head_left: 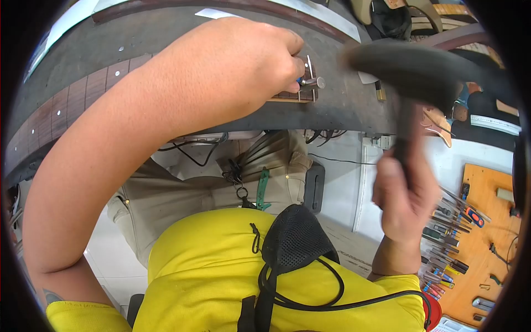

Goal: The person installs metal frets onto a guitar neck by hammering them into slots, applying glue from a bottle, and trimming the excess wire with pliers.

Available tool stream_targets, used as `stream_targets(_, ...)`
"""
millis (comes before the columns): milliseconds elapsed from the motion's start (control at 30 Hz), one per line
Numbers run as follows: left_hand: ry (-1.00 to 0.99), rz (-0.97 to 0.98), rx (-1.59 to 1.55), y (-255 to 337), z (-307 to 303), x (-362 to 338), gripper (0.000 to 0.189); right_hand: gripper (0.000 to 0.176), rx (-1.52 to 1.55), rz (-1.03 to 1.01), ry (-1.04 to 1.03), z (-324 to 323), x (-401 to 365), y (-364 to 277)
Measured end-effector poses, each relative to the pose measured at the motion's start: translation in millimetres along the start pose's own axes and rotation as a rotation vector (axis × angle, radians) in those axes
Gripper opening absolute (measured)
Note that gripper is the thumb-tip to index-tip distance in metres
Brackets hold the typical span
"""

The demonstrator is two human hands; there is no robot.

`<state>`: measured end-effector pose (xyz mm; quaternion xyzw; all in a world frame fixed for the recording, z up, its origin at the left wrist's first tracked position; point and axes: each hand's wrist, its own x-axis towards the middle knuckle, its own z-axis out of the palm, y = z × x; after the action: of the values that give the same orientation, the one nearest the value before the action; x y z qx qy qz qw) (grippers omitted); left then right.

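My left hand [279,58] is closed around a small tool [312,83] whose round metal end sticks out to the right, low over the end of a fretboard [69,105]. The fretboard is dark wood with pale dots and lies along the bench; my forearm hides its middle. A thin pale strip [311,66] stands out near its right end. My right hand [406,193] grips the handle of a hammer [415,66]. The hammer's dark head is raised, blurred by motion, to the right of the small tool and apart from it.
The dark workbench [354,110] curves across the top. A brush [380,91] and a steel ruler [495,124] lie to the right. An orange tool board [487,221] with many hand tools is at the lower right. A cable hangs below the bench edge.
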<state>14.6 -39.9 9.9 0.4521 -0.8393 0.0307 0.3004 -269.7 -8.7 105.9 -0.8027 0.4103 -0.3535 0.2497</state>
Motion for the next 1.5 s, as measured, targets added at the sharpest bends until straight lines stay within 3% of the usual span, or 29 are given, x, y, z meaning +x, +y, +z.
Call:
stream_targets(200,0.005,0.002,-0.018,-0.7,0.5,0.5,0.02,0.067,-0.207,0.114,-0.23,-14.1,6.5,0.9)
stream_targets(300,0.013,-0.006,-0.008,-1.3,1.4,0.0,0.021,0.069,-0.087,0.078,-0.099,-2.5,7.7,-1.1)
stream_targets(500,-0.051,-0.047,-0.034,-1.5,-4.9,2.5,0.021,0.068,-0.15,0.172,-0.182,-9.8,7.5,-1.4)
stream_targets(533,-0.051,-0.052,-0.035,-5.2,-1.7,2.2,0.021,0.07,-0.07,0.187,-0.114,-5.7,8.6,-5.4)
stream_targets(600,0.256,-0.14,-0.059,-11.8,4.7,5.6,0.018,0.07,0.019,0.161,-0.034,-4.0,13.6,-4.5)
stream_targets(700,0.282,-0.128,-0.105,-9.0,5.2,6.6,0.017,0.069,0.029,0.152,-0.023,-6.7,18.7,-4.9)
stream_targets(800,0.109,-0.216,-0.165,0.5,-4.7,3.9,0.02,0.069,0.005,0.123,-0.029,-5.5,20.2,-4.6)
stream_targets(833,0.11,-0.216,-0.167,-0.6,-4.1,2.7,0.02,0.069,-0.007,0.103,-0.035,-5.2,20.3,-4.8)
stream_targets(900,0.074,-0.039,-0.137,-3.0,-3.1,0.2,0.02,0.069,-0.034,0.087,-0.057,-6.8,20.5,-2.1)
stream_targets(1100,0.117,0.015,-0.144,-0.7,-2.7,-0.4,0.019,0.073,-0.139,0.119,-0.128,-5.4,17.9,-4.4)
stream_targets(1167,0.114,0.007,-0.151,-1.0,-2.7,-1.1,0.019,0.071,-0.044,0.061,-0.011,-2.8,12.7,-3.0)
stream_targets(1233,0.113,0.011,-0.158,-1.9,-1.8,-0.4,0.02,0.068,-0.009,0.078,-0.005,-3.8,10.2,-6.1)
stream_targets(1300,0.164,0.034,-0.12,-2.9,-1.6,-0.4,0.019,0.069,-0.139,0.279,-0.182,-11.9,8.7,-5.1)
stream_targets(1333,0.165,0.038,-0.121,-2.0,-2.2,0.0,0.019,0.069,-0.14,0.279,-0.178,-13.2,7.6,-6.0)
stream_targets(1433,0.116,-0.002,-0.116,-2.2,-6.3,-1.7,0.019,0.069,-0.11,0.205,-0.149,-11.8,9.3,-6.7)
stream_targets(1500,0.074,-0.047,-0.143,-0.6,-6.2,-1.4,0.021,0.074,0.03,0.066,0.004,-3.6,7.7,-14.0)
